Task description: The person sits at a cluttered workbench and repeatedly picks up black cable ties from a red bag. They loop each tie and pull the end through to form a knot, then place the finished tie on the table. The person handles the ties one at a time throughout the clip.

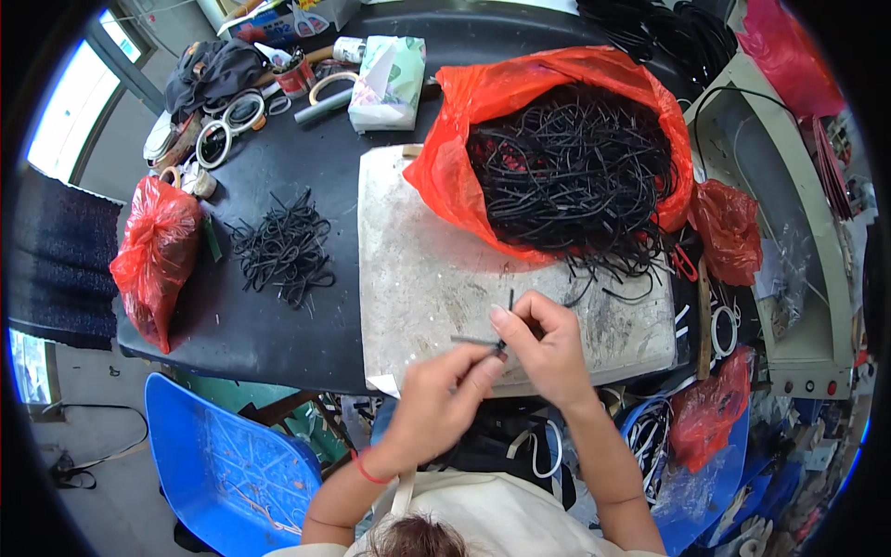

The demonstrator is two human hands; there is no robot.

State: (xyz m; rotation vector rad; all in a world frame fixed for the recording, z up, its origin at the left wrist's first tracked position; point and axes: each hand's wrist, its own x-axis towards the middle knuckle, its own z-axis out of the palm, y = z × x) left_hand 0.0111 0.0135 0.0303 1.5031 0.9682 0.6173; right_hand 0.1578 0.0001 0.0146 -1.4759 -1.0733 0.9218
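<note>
Both hands meet over the front of a worn whitish board (408, 278). A thin black strip (478, 341) is pinched between them, one end pointing left and another standing up. My left hand (444, 395) closes thumb and fingers on it from the left. My right hand (543, 348) grips it from the right with thumb and bent forefinger. Exactly how the strip is looped between the fingertips is hidden. Beyond the hands, an opened red plastic bag (445, 167) holds a tangled heap of black strips (575, 167), some spilling onto the board. A smaller pile of black strips (283, 249) lies to the left.
A tied red bag (158, 251) sits at the table's left edge. Tape rolls (213, 144), a tissue pack (390, 84) and a dark cloth bundle (213, 74) stand at the back left. A blue bin (213, 464) is below left; a grey-beige machine frame (807, 353) rises at right.
</note>
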